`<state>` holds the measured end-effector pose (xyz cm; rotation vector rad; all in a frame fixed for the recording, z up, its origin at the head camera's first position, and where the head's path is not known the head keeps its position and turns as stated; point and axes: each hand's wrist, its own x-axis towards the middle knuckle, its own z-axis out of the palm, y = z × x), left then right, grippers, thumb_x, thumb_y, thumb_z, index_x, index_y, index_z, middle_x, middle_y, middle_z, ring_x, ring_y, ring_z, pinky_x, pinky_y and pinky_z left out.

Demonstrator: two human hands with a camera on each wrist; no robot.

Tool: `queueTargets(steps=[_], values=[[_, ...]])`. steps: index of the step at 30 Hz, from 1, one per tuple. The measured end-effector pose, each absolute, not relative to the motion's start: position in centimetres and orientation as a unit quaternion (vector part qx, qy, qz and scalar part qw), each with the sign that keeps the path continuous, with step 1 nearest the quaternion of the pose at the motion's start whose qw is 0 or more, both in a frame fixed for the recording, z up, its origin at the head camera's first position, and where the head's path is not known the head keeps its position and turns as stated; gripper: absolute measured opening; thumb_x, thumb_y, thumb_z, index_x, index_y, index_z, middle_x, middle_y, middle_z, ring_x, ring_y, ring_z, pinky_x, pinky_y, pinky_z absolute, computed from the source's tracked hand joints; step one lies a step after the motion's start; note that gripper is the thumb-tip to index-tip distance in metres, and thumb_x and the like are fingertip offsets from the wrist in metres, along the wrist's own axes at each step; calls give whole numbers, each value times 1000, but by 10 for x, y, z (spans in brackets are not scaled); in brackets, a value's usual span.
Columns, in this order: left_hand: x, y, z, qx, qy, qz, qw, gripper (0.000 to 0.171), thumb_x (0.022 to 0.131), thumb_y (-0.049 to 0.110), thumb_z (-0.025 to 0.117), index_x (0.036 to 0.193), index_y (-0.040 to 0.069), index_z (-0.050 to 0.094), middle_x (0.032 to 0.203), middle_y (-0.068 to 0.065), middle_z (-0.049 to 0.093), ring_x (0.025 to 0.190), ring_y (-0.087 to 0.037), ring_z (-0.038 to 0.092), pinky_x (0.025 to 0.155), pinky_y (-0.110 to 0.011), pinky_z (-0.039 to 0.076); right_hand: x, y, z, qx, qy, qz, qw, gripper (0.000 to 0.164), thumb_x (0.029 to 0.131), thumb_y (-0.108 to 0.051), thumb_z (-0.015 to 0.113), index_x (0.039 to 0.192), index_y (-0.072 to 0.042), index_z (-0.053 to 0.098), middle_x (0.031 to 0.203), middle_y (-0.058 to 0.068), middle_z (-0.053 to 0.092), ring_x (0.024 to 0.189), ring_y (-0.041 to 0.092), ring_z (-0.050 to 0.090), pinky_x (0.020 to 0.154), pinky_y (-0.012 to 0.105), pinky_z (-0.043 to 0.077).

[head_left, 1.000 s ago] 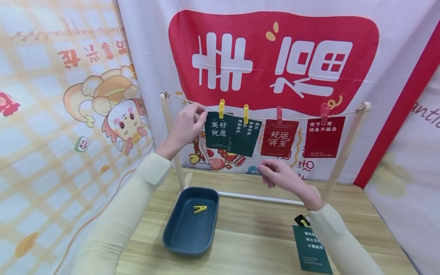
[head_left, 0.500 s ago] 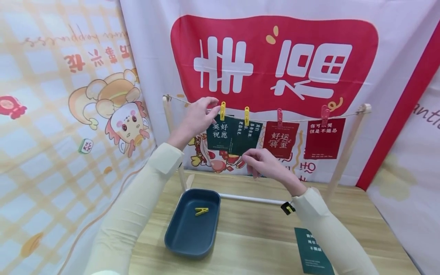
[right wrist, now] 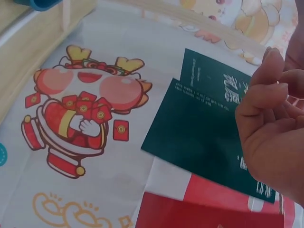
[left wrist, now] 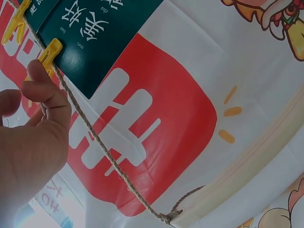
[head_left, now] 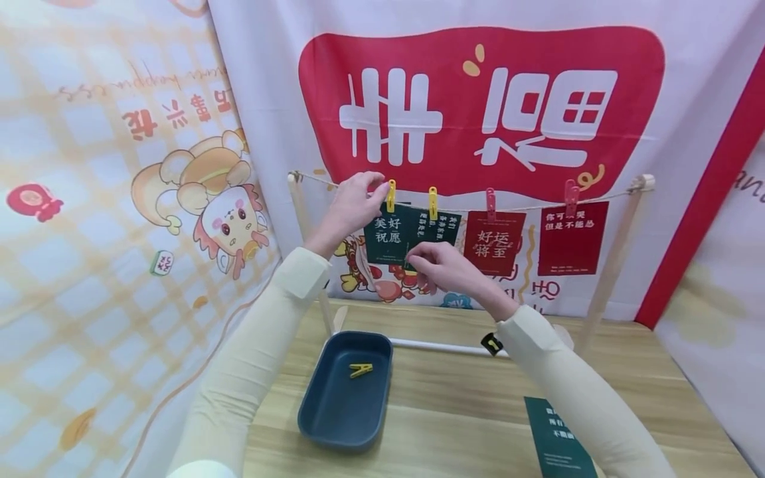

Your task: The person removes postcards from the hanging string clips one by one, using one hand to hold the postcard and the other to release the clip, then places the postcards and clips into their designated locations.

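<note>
Blue tray: on the worktop (head_left: pixel 454 411), we log the tray (head_left: pixel 343 415) with one loose yellow clip (head_left: pixel 361 370) inside.
Left hand: we see the hand (head_left: pixel 355 204) partly bent, fingertips at the left yellow clip (head_left: pixel 391 196); gap narrow, and we cannot tell whether it grips.
Green pair: hung on the string (left wrist: pixel 99 140); first card (head_left: pixel 378 249) under the left clip, second card (head_left: pixel 445 232) under another yellow clip (head_left: pixel 433 204), overlapping.
Right hand: in front of the pair we find the hand (head_left: pixel 445 269) loosely curled, nothing seen in it; card contact unclear.
Red card: hangs (head_left: pixel 493 245) from a red clip (head_left: pixel 491 204).
Lying green card: on the worktop (head_left: pixel 556 438), partly behind the right sleeve (head_left: pixel 588 401).
</note>
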<state>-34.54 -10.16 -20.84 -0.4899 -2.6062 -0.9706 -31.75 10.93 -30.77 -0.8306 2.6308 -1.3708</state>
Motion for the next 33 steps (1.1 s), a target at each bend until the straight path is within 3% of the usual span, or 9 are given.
queueTargets(steps=[7,14,20,23,27,33], values=[[-348,-103,-211,-179,-916,-333,136,50,99,43,53,143,19,48,132,-3,60,84,-13,70,82,-28,58,-326,86,-309,-290,869,-401,14,26,100,-28,56,120,-13,63,76,6,65,59,25,63,61,35,57],[-351,-91,-211,-205,-918,-323,103,51,101,35,52,149,22,41,121,-5,63,83,-20,71,77,-26,58,-331,91,-304,-280,881,-381,5,27,100,-22,55,123,-8,61,77,7,65,59,21,62,60,33,57],[-356,-88,-212,-213,-915,-319,125,47,100,32,53,145,19,47,108,-5,66,78,-21,70,70,-25,57,-336,91,-301,-267,884,-384,-8,27,101,-22,54,122,-7,60,77,8,66,58,20,63,60,34,58],[-357,-87,-211,-224,-913,-312,134,45,100,31,55,143,17,48,112,-6,66,78,-19,69,74,-26,57,-337,89,-300,-255,887,-384,-21,27,101,-23,53,122,-7,60,76,8,67,59,19,63,60,35,58],[-358,-86,-210,-226,-915,-301,142,45,99,30,56,142,18,49,131,-4,60,78,-13,68,81,-24,57,-339,86,-297,-243,892,-380,-35,27,101,-25,53,122,-8,60,79,8,68,61,19,63,57,29,56],[-359,-85,-208,-216,-920,-297,136,45,99,32,55,143,20,49,135,-3,58,79,-13,68,84,-23,56,-341,82,-295,-212,900,-379,-29,29,101,-25,53,122,-6,61,82,8,69,65,18,66,57,26,56]])
